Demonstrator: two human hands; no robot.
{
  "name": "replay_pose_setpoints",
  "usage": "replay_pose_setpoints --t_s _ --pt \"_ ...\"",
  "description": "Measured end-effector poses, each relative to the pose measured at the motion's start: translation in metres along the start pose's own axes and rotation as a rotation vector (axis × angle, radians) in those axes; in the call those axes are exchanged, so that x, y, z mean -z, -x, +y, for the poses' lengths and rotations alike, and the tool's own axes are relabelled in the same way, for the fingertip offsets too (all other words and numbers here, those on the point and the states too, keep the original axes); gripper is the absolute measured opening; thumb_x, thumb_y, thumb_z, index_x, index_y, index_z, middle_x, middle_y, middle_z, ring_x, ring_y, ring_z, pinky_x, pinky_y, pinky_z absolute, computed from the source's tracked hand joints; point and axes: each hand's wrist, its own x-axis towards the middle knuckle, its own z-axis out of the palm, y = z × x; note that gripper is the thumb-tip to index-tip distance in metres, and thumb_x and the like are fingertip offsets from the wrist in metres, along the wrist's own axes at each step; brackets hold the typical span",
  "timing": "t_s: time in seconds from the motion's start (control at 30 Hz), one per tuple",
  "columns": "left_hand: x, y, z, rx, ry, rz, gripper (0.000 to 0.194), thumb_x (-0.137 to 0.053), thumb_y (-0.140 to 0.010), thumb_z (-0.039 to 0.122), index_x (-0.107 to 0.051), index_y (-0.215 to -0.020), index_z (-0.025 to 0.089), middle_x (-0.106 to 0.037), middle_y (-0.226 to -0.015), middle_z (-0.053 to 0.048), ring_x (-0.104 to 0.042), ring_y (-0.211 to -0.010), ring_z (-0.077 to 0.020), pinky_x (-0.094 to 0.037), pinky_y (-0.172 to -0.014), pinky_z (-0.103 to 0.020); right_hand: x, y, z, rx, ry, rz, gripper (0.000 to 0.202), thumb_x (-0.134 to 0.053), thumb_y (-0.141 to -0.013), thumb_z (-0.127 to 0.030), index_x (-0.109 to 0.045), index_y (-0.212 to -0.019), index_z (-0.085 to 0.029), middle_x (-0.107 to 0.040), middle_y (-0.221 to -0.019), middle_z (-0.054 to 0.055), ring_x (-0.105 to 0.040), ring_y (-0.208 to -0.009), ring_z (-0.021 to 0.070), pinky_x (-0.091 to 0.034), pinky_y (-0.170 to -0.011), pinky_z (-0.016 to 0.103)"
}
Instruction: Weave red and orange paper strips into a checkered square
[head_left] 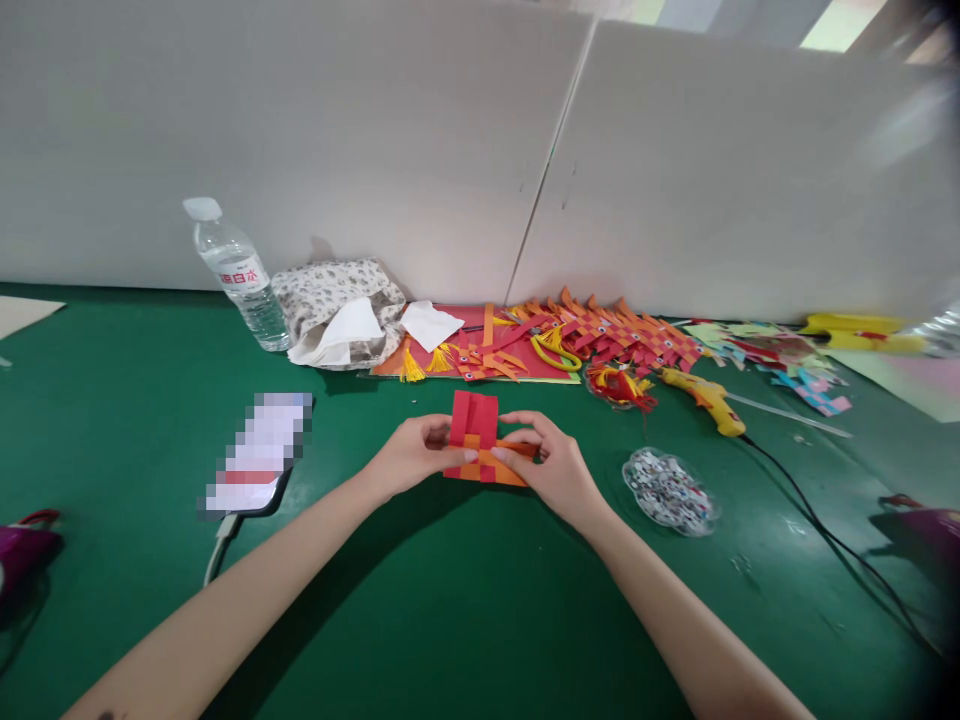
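Between my hands is a piece of woven paper (474, 412), its red and orange strips crossing in a checkered pattern. Red strips stand up at its top, and an orange end points right. My left hand (420, 455) grips its left side, thumb on the front face. On the right side, my right hand (551, 465) pinches it, with the thumb close to the left one. The fingers behind the paper are partly hidden. Both hands hold it just above the green table (450, 620).
A glue gun (705, 400) with a black cord and a clear dish (670, 492) of small pieces lie right. Finished woven paper pieces (622, 335) and yellow-handled scissors (555, 353) lie behind. Left are a charging phone (262, 450), a water bottle (241, 280) and a tissue bag (341, 300).
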Motion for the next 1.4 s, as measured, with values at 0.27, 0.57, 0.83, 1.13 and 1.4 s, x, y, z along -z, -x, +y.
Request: replay_pose_setpoints --t_s 0.27,0.57,0.83,1.13,1.4 --pt "-0.003 0.0026 -0.0016 -0.015 0.031 -0.019 0.038 -0.076 -0.061 0.03 -0.067 -0.094 0.014 -0.071 -0.094 -0.006 -0.065 -0.084 -0.02 -0.051 -0.077 -0.032 -0.001 0.0026 -0.0044 0.01 -0.021 -0.082 0.033 -0.064 -0.076 -0.027 -0.053 -0.107 -0.024 -0.07 -0.078 -0.001 -0.066 -0.075 0.0169 -0.047 -0.067 0.026" --pt "-0.0042 0.0014 -0.0046 0.023 -0.045 0.121 0.032 -0.072 -0.066 0.039 -0.07 -0.085 0.013 -0.071 -0.083 -0.006 -0.065 -0.074 -0.0188 -0.05 -0.066 -0.027 -0.0027 0.0011 -0.0004 -0.01 -0.018 -0.049 0.034 -0.066 -0.075 -0.034 -0.053 -0.105 -0.024 -0.069 -0.077 0.0 -0.063 -0.069 0.0169 -0.047 -0.064 0.027" --pt "-0.0037 0.0025 0.0009 -0.001 -0.054 0.152 0.027 -0.071 -0.067 0.036 -0.071 -0.084 0.016 -0.072 -0.084 -0.005 -0.065 -0.077 -0.0185 -0.049 -0.068 -0.026 -0.0036 -0.0005 0.004 -0.024 -0.127 0.052 0.036 -0.067 -0.074 -0.036 -0.052 -0.103 -0.022 -0.069 -0.078 0.002 -0.064 -0.073 0.0185 -0.05 -0.069 0.031" --pt "-0.0036 0.0049 0.002 0.035 -0.09 0.114 0.031 -0.075 -0.06 0.041 -0.067 -0.073 0.015 -0.067 -0.07 0.0 -0.06 -0.063 -0.0137 -0.047 -0.059 -0.023 -0.0043 0.0012 0.0017 -0.027 -0.209 -0.074 0.052 -0.07 -0.071 -0.038 -0.045 -0.113 -0.023 -0.069 -0.091 0.004 -0.065 -0.087 0.0195 -0.05 -0.077 0.032" --pt "-0.0006 0.0037 0.0006 -0.023 -0.099 0.118 0.027 -0.074 -0.063 0.038 -0.07 -0.077 0.015 -0.071 -0.079 -0.005 -0.063 -0.071 -0.0176 -0.048 -0.063 -0.026 0.0004 -0.0023 0.0052 -0.108 -0.31 -0.09 0.059 -0.073 -0.067 -0.036 -0.044 -0.116 -0.022 -0.067 -0.073 -0.001 -0.066 -0.071 0.0183 -0.052 -0.062 0.029"
